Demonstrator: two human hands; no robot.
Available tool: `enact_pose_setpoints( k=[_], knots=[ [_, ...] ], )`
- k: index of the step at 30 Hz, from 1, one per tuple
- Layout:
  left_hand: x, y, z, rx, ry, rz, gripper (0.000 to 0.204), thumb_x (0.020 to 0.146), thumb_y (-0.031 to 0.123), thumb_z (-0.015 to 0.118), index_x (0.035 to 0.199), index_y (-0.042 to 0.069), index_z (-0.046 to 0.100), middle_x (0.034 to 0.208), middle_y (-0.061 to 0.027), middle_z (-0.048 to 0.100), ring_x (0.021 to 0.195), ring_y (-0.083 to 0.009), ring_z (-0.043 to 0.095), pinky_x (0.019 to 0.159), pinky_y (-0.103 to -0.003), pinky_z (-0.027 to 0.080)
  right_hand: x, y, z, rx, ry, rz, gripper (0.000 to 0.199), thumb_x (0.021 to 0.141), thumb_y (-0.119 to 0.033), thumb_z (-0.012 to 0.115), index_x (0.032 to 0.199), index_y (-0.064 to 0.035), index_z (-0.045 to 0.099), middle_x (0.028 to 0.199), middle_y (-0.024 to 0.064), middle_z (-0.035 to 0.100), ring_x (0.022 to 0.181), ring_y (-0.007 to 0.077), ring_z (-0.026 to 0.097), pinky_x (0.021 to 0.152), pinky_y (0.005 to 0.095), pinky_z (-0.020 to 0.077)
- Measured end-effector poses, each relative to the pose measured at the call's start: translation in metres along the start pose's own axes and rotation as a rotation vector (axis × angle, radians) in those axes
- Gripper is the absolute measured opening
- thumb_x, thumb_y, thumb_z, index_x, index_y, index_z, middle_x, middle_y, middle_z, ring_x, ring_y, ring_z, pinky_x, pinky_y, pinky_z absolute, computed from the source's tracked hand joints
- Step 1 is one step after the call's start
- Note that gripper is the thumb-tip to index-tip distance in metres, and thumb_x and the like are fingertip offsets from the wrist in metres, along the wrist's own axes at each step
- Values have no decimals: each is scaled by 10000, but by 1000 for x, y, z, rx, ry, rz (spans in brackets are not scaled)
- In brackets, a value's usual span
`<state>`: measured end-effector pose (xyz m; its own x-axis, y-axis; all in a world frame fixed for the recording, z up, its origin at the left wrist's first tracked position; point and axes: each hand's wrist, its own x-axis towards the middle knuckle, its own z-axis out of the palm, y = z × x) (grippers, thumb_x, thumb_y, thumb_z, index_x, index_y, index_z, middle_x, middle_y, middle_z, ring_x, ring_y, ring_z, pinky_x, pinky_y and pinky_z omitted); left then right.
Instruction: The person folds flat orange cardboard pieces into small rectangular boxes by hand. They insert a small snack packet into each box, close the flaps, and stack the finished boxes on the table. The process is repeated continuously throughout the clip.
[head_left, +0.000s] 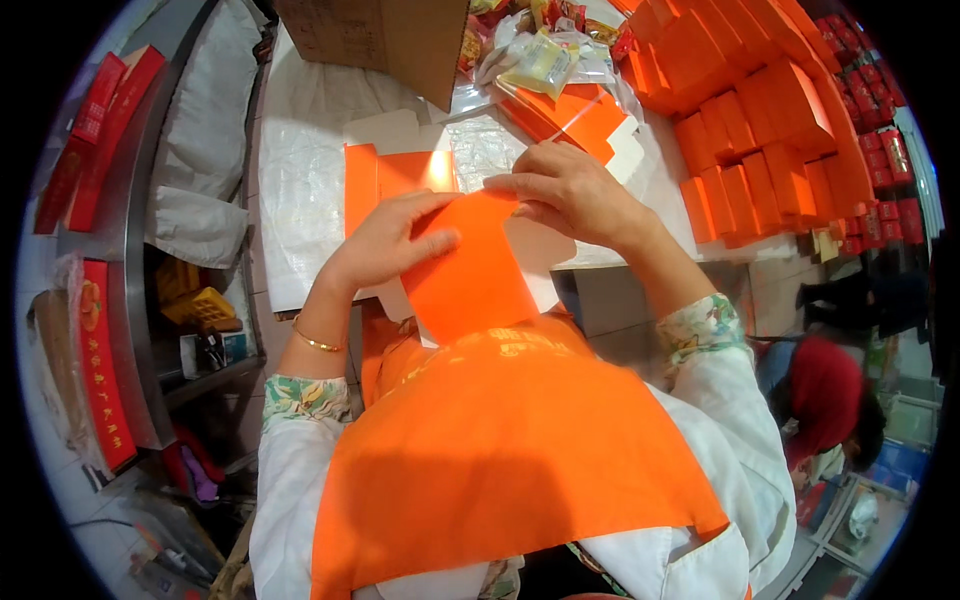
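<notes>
Left hand [385,245] and right hand [570,190] grip an orange flat carton [465,275] above the white surface [300,170]; folded orange boxes [760,130] stacked right.

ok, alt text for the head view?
Both hands, left and right, hold a flat orange carton blank over a white-covered table. Folded orange boxes are stacked at right; a brown cardboard box sits behind.

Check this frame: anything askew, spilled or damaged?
Nothing stands out. Both hands, left hand and right hand, hold a flat orange carton blank over the table; the folded orange boxes are stacked neatly.
</notes>
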<state>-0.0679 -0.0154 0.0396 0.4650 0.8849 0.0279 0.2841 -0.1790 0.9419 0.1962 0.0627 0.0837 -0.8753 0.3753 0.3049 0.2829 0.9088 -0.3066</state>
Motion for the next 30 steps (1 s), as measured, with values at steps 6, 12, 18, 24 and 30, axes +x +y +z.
enact_pose_setpoints(
  k=[6, 12, 18, 24, 30],
  knots=[
    [-16, 25, 19, 211, -51, -30, 476, 823, 293, 738, 1130, -51, 620, 1014, -200, 676, 925, -351, 657, 835, -357, 518, -2, -15, 4, 159, 3, 211, 244, 862, -95, 685, 1105, -79, 669, 918, 54, 609, 863, 202, 600, 792, 315, 488],
    [-11, 1, 14, -124, 453, -172, 338, 910, 226, 694, 1101, -46, 634, 936, -127, 714, 793, -212, 677, 711, -337, 533, -24, 4, 58, 758, 659, 609, 514, 1002, -273, 548, 1426, -37, 379, 1221, 101, 563, 1063, 172, 569, 900, 296, 473],
    [18, -11, 74, -273, 715, -135, 332, 958, 247, 646, 1089, -56, 627, 972, -116, 699, 879, -171, 642, 792, -333, 515, -11, -45, 90, 357, 668, 612, 746, 981, -279, 565, 1545, -48, 134, 1486, 231, 348, 1331, 334, 425, 1085, 416, 368],
    [6, 7, 98, -349, 542, -54, 401, 985, 308, 599, 1092, -78, 610, 971, -107, 684, 905, -176, 625, 811, -328, 503, -32, -31, 84, 399, 679, 613, 681, 995, -322, 529, 1529, -42, 213, 1524, 215, 315, 1396, 360, 342, 1136, 416, 299],
    [12, -4, 90, -322, 638, 97, 576, 1023, 392, 476, 1380, -56, 411, 1295, -177, 566, 1157, -244, 568, 960, -349, 455, -31, -36, 80, 711, 687, 611, 649, 996, -351, 531, 1506, -37, 280, 1495, 177, 371, 1392, 309, 353, 1135, 396, 290]
  ],
)
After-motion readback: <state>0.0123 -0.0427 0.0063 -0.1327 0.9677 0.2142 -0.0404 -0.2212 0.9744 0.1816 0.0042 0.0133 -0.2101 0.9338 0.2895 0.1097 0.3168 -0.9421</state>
